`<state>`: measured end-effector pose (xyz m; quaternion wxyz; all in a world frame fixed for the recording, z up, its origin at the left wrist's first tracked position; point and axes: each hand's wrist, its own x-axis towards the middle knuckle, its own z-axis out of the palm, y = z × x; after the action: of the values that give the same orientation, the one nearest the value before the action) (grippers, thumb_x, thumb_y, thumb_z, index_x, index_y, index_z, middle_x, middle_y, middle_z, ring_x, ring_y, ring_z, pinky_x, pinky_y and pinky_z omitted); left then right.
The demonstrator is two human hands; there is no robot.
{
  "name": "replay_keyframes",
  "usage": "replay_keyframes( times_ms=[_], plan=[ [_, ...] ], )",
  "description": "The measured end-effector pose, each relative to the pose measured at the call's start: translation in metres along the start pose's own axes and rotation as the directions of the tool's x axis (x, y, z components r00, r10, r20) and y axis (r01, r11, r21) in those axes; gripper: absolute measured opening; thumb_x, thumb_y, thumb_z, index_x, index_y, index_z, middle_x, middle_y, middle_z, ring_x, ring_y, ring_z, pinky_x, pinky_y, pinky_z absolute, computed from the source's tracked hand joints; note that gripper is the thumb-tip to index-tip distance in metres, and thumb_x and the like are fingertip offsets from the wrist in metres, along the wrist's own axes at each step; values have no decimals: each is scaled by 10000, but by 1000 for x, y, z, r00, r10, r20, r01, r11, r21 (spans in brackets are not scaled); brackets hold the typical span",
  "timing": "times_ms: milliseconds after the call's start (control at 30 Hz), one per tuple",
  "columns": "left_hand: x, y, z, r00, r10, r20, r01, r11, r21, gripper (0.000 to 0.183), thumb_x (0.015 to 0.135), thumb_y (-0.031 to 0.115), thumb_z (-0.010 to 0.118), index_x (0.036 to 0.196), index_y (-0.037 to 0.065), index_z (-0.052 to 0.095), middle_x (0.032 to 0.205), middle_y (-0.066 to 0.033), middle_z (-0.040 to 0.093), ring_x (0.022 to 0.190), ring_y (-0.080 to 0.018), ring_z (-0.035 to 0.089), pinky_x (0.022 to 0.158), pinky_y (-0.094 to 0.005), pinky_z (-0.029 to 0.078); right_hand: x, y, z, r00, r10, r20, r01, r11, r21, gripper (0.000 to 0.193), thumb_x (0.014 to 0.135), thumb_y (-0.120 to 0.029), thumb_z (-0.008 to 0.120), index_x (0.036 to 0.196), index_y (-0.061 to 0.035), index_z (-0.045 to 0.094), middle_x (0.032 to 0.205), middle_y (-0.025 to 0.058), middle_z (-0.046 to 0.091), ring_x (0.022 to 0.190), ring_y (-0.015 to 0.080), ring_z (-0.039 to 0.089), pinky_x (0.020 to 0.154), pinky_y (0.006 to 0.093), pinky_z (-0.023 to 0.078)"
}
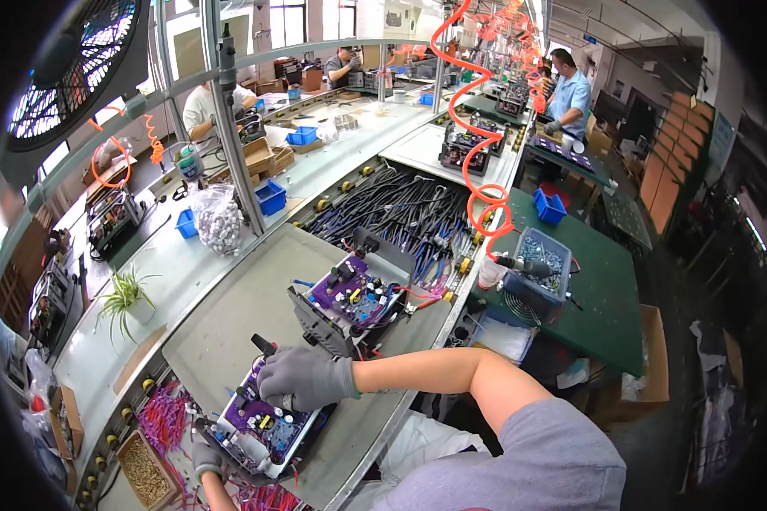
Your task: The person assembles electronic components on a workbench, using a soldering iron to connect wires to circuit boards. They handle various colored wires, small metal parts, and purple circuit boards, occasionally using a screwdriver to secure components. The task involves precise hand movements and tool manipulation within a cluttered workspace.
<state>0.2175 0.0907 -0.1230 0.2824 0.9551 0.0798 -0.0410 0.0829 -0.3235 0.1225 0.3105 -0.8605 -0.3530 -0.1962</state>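
Observation:
My right hand [305,381], in a grey glove, reaches over the top of an open electronic unit [262,423] with a purple circuit board. Its fingers curl down onto the far end of the board; what lies under them is hidden. My left hand [206,457], also gloved, is at the unit's left side with fingers bent round its edge, partly out of sight. The unit sits tilted on a grey board [222,315] on the line. Just beyond it stands a second open unit [349,298] with a similar purple board and dark panels.
Black and blue cables [392,213] fill the line beyond. A coiled orange air hose [490,204] hangs at right, near a power screwdriver [524,266] over a bin of screws [544,251]. Pink wires [162,417] and a box of small brass-coloured parts [147,471] lie left. Co-workers are farther off.

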Motion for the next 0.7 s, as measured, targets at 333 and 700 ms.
replay_keyframes(
  times_ms=[333,700],
  plan=[
    [-43,-16,-100,891,383,245,-448,830,331,360,933,184,561,1270,57,574,907,-149,645,758,-271,641,705,-406,541,-1,4,-2,994,-80,-79,82,996,27,129,754,-115,719,874,-148,686,924,23,700,880,253,671,783,405,519],
    [-152,269,-149,770,638,10,-637,768,69,109,869,189,661,955,130,692,867,-63,712,881,-229,663,1014,-394,415,7,-7,-12,1000,-16,-5,16,998,58,55,844,-149,710,897,-133,710,941,43,710,852,274,675,762,410,514]
  ],
)
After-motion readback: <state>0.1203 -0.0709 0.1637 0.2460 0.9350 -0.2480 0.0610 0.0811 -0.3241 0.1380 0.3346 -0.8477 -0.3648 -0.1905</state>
